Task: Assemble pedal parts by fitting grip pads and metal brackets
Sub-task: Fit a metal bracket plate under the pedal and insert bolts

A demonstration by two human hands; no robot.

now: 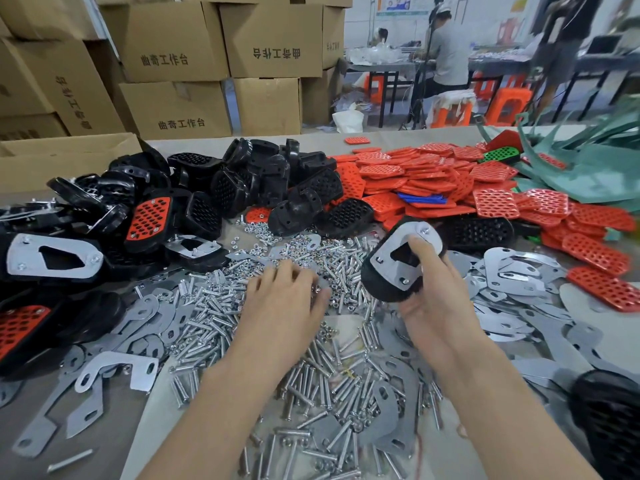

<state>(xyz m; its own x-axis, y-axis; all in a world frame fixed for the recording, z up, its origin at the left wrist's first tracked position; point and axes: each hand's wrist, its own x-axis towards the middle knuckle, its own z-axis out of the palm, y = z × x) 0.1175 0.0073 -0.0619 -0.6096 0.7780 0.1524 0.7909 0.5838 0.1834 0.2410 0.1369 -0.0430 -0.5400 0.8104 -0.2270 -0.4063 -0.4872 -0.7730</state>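
Observation:
My right hand [431, 289] grips a black pedal body [391, 282], tilted, with a metal bracket plate [401, 251] bolted on its upper face; my thumb lies over the plate's cut-out. My left hand [282, 299] reaches palm down into the heap of small nuts and silver bolts [221, 306], fingers curled into the nuts; what they hold is hidden. Red grip pads [433, 181] lie piled at the back right. Bare black pedal bodies [263, 174] are heaped at the back centre.
Pedals with brackets and red pads [55, 258] stack at the left. Loose metal plates [512, 271] spread on the right, long brackets [114, 372] at the front left. Cardboard boxes [173, 64] stand behind the table. People sit at a far bench.

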